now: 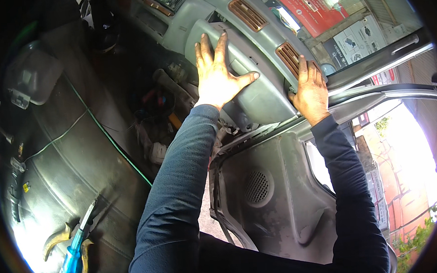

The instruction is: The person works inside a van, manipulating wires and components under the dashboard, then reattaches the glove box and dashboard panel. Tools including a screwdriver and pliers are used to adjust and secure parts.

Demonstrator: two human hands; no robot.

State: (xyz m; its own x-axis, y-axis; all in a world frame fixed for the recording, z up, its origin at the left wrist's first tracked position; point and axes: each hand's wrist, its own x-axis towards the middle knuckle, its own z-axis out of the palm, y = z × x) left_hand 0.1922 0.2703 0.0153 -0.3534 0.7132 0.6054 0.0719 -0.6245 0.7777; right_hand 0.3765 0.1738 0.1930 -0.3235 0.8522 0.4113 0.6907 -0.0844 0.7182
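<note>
Vehicle cabin, left hand (218, 73) grip spread flat on grey dashboard panel (256, 97), right hand (310, 89) grip clasping its edge

Left hand (220, 77): spread flat, fingers splayed, pressing on the grey dashboard panel (256, 97).
Right hand (309, 89): gripping the panel's right end, just below an orange air vent (289, 57).
Second vent (247, 14): further left along the dashboard top.
Door panel (276, 202): grey, with a round speaker grille, near, between the sleeves.
Pliers (78, 238): lying on the dark seat, near left, beside a blue-handled screwdriver (69, 268).
Green wire (110, 137): trailing across the seat.
</note>
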